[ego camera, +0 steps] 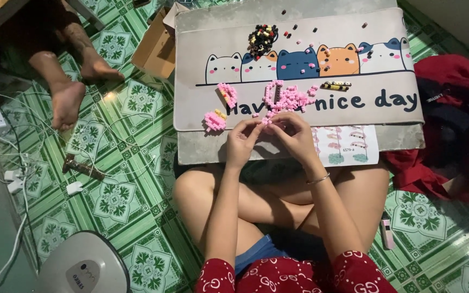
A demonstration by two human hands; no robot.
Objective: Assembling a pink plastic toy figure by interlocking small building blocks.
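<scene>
Near the front edge of the cat-printed mat point(191, 81) on the floor, the left hand point(241, 142) and right hand point(294, 135) meet, fingertips pinched narrow around a small pink brick piece point(267, 121) held between them. Just beyond the fingertips lies the larger pink brick assembly point(286, 96), its long axis running across the mat; both hands sit about equally near it.

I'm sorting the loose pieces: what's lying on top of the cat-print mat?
On the cat-print mat: pink block builds, a dark brick pile, scattered bits. Both hands cover its near edge.
</scene>
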